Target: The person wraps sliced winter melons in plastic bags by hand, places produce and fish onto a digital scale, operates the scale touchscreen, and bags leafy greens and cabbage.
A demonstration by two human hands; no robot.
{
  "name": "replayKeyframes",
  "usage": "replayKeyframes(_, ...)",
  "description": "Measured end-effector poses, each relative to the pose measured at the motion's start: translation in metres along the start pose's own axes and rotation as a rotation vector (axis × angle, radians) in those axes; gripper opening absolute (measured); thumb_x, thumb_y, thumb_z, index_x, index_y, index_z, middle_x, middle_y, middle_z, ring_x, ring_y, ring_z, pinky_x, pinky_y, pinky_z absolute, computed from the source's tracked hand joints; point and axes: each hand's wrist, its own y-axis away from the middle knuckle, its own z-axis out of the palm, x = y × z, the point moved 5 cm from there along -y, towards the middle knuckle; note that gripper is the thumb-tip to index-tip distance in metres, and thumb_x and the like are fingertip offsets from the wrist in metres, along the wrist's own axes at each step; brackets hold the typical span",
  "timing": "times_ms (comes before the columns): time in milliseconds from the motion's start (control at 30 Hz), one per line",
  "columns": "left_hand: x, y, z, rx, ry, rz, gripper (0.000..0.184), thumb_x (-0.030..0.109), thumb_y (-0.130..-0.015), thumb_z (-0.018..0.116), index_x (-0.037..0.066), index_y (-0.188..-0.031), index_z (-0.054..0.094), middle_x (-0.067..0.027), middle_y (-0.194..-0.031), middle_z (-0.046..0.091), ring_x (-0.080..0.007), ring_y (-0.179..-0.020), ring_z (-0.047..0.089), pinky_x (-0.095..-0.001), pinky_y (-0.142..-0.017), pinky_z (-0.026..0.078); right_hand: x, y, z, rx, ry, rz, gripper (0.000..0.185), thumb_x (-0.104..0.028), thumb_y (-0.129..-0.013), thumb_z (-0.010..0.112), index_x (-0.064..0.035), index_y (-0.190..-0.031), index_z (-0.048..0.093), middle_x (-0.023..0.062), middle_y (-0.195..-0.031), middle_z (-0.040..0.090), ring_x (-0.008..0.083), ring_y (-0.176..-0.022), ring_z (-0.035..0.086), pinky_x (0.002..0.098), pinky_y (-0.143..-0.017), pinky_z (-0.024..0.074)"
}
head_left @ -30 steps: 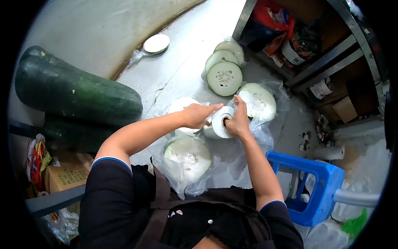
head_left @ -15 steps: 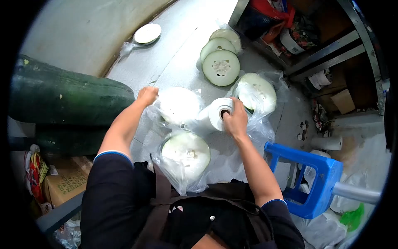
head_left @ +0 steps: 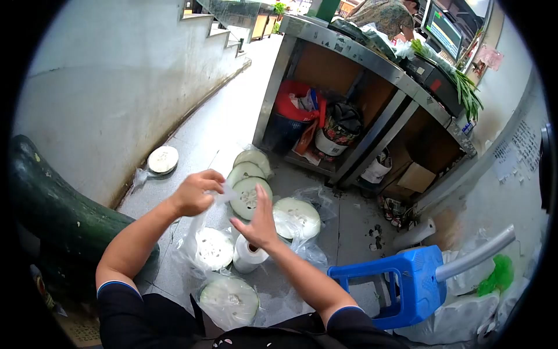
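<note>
My left hand (head_left: 199, 193) is closed on the end of a strip of clear plastic film (head_left: 198, 224), raised above the floor. Beside it my right hand (head_left: 258, 222) is open, fingers spread, above a white roll (head_left: 249, 257) that stands on end. A bagged melon slice (head_left: 214, 249) lies just left of the roll, and another bagged slice (head_left: 229, 301) is nearer my body. Behind my right hand, pale green slices (head_left: 251, 196) overlap in a row. To its right rests a slice wrapped in film (head_left: 297, 217).
Large dark green melons (head_left: 70, 203) lie at the left. A blue stool (head_left: 415, 285) is on its side at the right. Behind stands a metal-framed counter (head_left: 360, 55) holding bags, with a person (head_left: 383, 16) beyond it. Another slice (head_left: 163, 159) lies by the wall.
The view has tilted up, showing the counter and person. My right hand has let go of the roll, which now stands upright. My left hand has risen with film in it.
</note>
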Motion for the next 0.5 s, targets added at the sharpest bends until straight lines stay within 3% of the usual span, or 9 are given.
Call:
replayKeyframes(33,0.021,-0.006,0.003,-0.032,0.016,0.027,0.021,0.0,-0.062,0.054,0.0,-0.081,0.062,-0.0164,-0.101,0.056,-0.0279,-0.092,0.058,-0.0333,-0.08,0.048,-0.007,-0.012,-0.002,0.018,-0.023,-0.012,0.084,-0.026,-0.07,0.068,0.0016,-0.134,0.02,0.0247,-0.133,0.029,0.0387,-0.123,0.029,0.0412,-0.103,0.0259)
replayKeyframes(67,0.042,-0.01,0.001,-0.072,0.019,-0.039,0.021,-0.003,-0.063,0.055,0.001,-0.084,0.06,-0.0144,-0.102,0.054,-0.0279,-0.09,0.057,-0.0327,-0.078,0.048,-0.008,-0.019,-0.001,0.07,-0.055,0.0,0.064,-0.022,-0.073,0.064,0.0008,-0.126,0.037,0.0244,-0.119,0.047,0.0363,-0.11,0.046,0.0401,-0.092,0.0376)
replayKeyframes(167,0.052,-0.012,-0.004,-0.025,0.067,-0.092,0.026,-0.009,-0.065,0.05,0.001,-0.087,0.06,-0.0126,-0.099,0.054,-0.0247,-0.085,0.058,-0.0308,-0.072,0.049,0.024,-0.025,0.013,-0.164,-0.113,0.155,0.039,-0.019,-0.075,0.061,-0.0035,-0.11,0.055,0.0204,-0.097,0.061,0.035,-0.088,0.058,0.039,-0.078,0.0456)
replayKeyframes(200,0.048,-0.011,-0.005,0.015,-0.011,0.016,0.039,-0.016,-0.063,0.044,0.003,-0.093,0.061,-0.0131,-0.105,0.053,-0.0243,-0.086,0.059,-0.0308,-0.072,0.05,0.02,-0.022,0.005,0.026,-0.173,0.106,0.02,-0.014,-0.075,0.063,-0.0026,-0.092,0.062,0.0147,-0.076,0.064,0.0259,-0.068,0.063,0.0347,-0.066,0.0482)
replayKeyframes(333,0.021,-0.013,-0.007,-0.03,0.109,-0.086,0.051,-0.016,-0.061,0.041,0.005,-0.103,0.061,-0.0136,-0.105,0.057,-0.0227,-0.09,0.06,-0.03,-0.074,0.049,0.031,-0.011,-0.006,0.111,-0.174,0.14,0.015,-0.013,-0.078,0.061,-0.0019,-0.087,0.064,0.0131,-0.076,0.065,0.0189,-0.064,0.063,0.0303,-0.061,0.0477)
replayKeyframes(367,0.006,-0.013,-0.004,-0.076,0.145,-0.214,0.045,-0.013,-0.064,0.045,0.005,-0.102,0.061,-0.0137,-0.102,0.059,-0.0251,-0.088,0.06,-0.0312,-0.078,0.048,0.041,-0.011,-0.001,-0.087,-0.171,0.241,0.014,-0.014,-0.08,0.061,-0.0014,-0.085,0.066,0.0094,-0.072,0.065,0.0144,-0.061,0.061,0.0282,-0.058,0.0478)
replayKeyframes(433,-0.005,-0.006,-0.006,0.036,-0.189,-0.111,0.061,0.001,-0.066,0.063,0.009,-0.124,0.047,-0.0165,-0.119,0.05,-0.0304,-0.108,0.049,-0.0371,-0.093,0.038,0.038,-0.004,-0.002,-0.314,-0.546,0.587,0.017,-0.015,-0.083,0.06,0.0008,-0.082,0.066,0.0073,-0.073,0.065,0.0128,-0.061,0.06,0.0269,-0.06,0.0506)
replayKeyframes(467,0.022,-0.006,-0.015,0.217,-0.466,-0.064,0.069,0.003,-0.063,0.066,0.01,-0.128,0.042,-0.0161,-0.121,0.048,-0.0319,-0.113,0.043,-0.0394,-0.096,0.033,0.037,0.003,-0.001,-0.318,-0.743,0.702,0.015,-0.014,-0.082,0.061,0.0001,-0.085,0.066,0.0072,-0.079,0.065,0.0135,-0.07,0.06,0.0297,-0.061,0.051)
replayKeyframes(500,0.046,-0.003,-0.023,0.314,-0.504,-0.051,0.067,0.003,-0.063,0.066,0.01,-0.125,0.044,-0.0155,-0.12,0.047,-0.0312,-0.113,0.042,-0.0405,-0.094,0.032,0.036,0.005,-0.002,-0.336,-0.82,0.801,0.013,-0.014,-0.08,0.064,-0.0015,-0.085,0.065,0.0065,-0.084,0.064,0.0137,-0.075,0.059,0.0296,-0.063,0.05)
